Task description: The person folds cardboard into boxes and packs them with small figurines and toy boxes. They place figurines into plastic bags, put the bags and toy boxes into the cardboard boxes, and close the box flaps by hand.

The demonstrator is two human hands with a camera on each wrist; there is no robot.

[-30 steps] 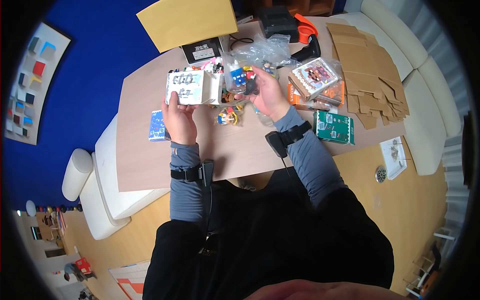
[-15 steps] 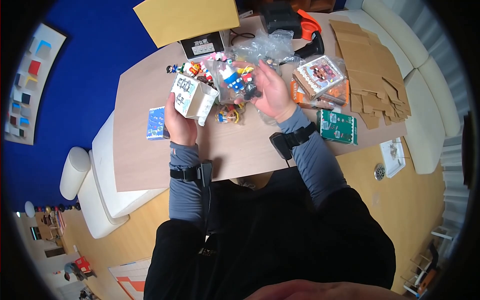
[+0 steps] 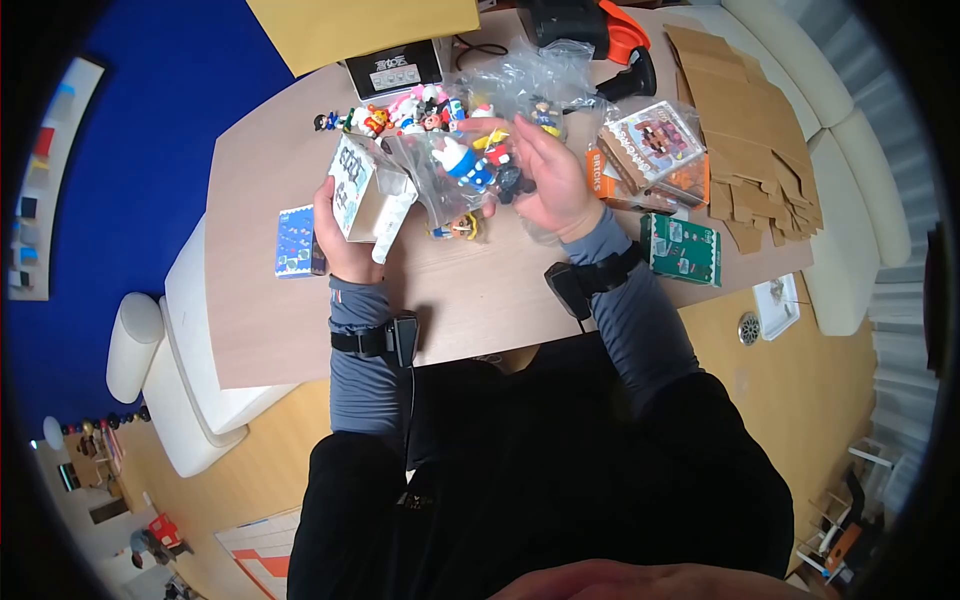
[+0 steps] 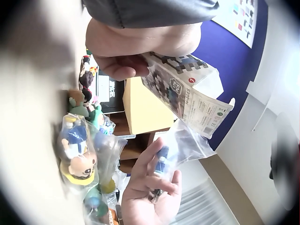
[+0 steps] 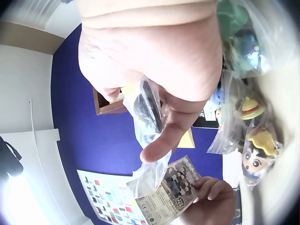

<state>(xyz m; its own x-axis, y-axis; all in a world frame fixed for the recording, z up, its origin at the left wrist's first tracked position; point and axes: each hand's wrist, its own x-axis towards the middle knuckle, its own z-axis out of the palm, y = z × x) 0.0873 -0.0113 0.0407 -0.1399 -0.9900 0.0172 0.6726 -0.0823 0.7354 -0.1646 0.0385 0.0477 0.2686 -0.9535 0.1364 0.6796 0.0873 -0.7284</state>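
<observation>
My left hand point(image 3: 345, 245) grips a small printed cardboard box point(image 3: 391, 222), its end flap open and facing right. On my right hand point(image 3: 562, 192), palm turned up, lies a clear plastic bag point(image 3: 418, 168) with a blue-and-white toy figure point(image 3: 465, 165) and a black piece inside; the fingers curl about it in the left wrist view. The bag's loose end reaches to the mouth of the box. Below the hands, a bagged figure with a yellow hat point(image 4: 77, 161) lies on the table.
Several toy figures point(image 3: 375, 121) stand behind the hands, before a black box point(image 3: 395, 68). A blue box point(image 3: 297, 240) lies at left. At right are a stacked brown box point(image 3: 655, 148), a green box point(image 3: 682, 248) and flattened cardboard point(image 3: 745, 130). Crumpled plastic point(image 3: 525, 75) lies further back.
The left hand has tilted the box so its open end now faces right. The right hand has moved slightly right, and the bag has turned with its loose end toward the box.
</observation>
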